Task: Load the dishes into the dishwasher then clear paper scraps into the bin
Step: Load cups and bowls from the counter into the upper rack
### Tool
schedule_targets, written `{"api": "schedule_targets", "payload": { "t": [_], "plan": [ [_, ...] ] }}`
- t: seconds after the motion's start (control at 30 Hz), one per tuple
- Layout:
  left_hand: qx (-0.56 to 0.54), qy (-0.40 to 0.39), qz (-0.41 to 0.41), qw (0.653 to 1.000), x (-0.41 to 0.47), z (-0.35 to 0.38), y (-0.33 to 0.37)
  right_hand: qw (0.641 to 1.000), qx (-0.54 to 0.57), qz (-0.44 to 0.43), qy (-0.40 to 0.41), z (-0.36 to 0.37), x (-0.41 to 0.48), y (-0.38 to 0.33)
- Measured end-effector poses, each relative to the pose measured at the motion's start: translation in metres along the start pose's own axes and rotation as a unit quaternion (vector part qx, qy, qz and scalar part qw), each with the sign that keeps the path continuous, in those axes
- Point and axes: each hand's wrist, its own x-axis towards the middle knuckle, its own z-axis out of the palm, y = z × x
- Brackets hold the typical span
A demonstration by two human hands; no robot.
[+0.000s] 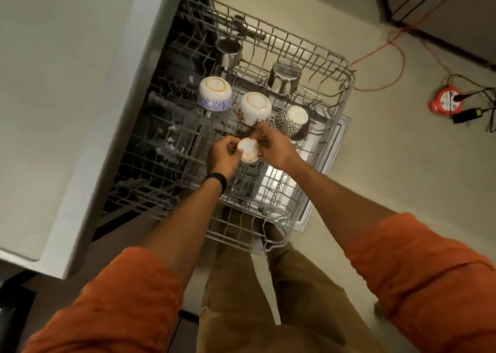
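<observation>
One white countertop (pixel 67 84), smooth and flat, fills the left side. Beside it, one grey wire rack (pixel 346 89) of the dishwasher is pulled out over the pale floor. It is a grid of thin metal rods with upright prongs. Two orange sleeves (pixel 418 266) of soft, creased cloth cover the upper arms.

In the rack stand two round, shiny steel pots, a far pot (pixel 228 52) and a near pot (pixel 284 77). In front of them, three glossy ceramic bowls sit in a row, all upside down: a blue-patterned bowl (pixel 214 93), a flowered bowl (pixel 255 108) and a dark dotted bowl (pixel 292 120).

On the floor lies one round red cable reel (pixel 447 99).

One small cup (pixel 248 151), white and round, is over the middle of the rack, just in front of the flowered bowl. The left hand (pixel 224 156) curls its fingers on the cup's left side, and the right hand (pixel 273 148) pinches its right edge. Both hands are a little blurred. One black wristband (pixel 217 181) is on the left wrist.
</observation>
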Motion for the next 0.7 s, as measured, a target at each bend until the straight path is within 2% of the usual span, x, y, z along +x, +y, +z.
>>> {"api": "schedule_targets", "payload": {
  "t": [0.3, 0.43, 0.57, 0.7],
  "plan": [
    [0.052, 0.002, -0.007, 0.999, 0.005, 0.011, -0.015, 0.998, -0.043, 0.024, 0.025, 0.014, -0.004, 0.002],
    [0.122, 0.022, 0.033, 0.992, -0.003, 0.01, -0.012, 0.997, -0.071, 0.026, 0.027, 0.014, -0.008, -0.004],
    [0.125, 0.041, 0.062, 0.989, -0.013, 0.008, -0.015, 0.995, -0.095, 0.026, 0.012, 0.014, -0.016, 0.0],
    [0.155, 0.024, 0.084, 0.984, -0.029, 0.008, -0.017, 0.992, -0.129, 0.014, -0.007, 0.01, -0.027, -0.002]
  ]
}}
